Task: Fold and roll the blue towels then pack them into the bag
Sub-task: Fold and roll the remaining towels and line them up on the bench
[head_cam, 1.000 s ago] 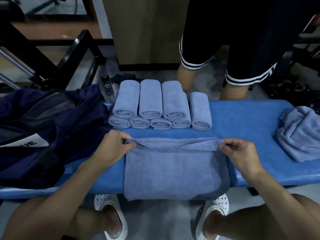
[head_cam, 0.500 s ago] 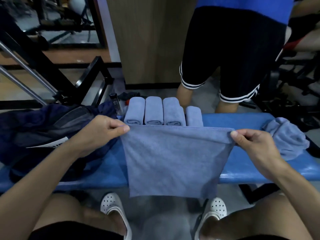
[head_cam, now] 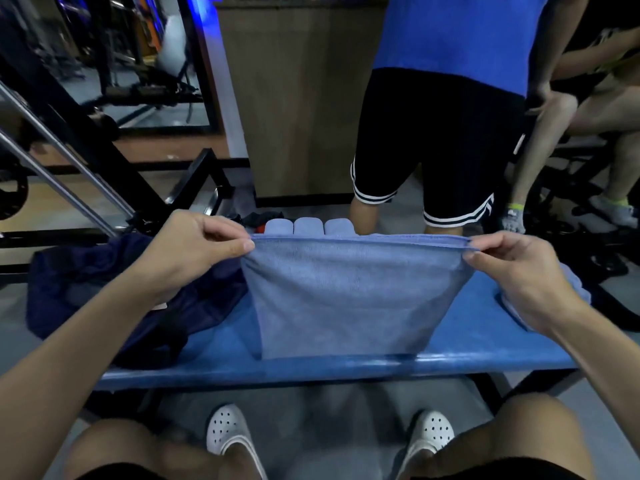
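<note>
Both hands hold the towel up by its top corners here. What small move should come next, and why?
Probably lower the towel flat onto the bench. The left hand and right hand pinch its top corners, so it hangs stretched between them, unrolled, while rolled towels sit behind it. Rolling it likely needs a flat surface.

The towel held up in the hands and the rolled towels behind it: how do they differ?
The held towel hangs flat; the rolled towels are tight cylinders. The held towel is pinched at its top corners by the left hand and right hand; the rolled towels sit untouched side by side. Both are the same light blue cloth.
</note>
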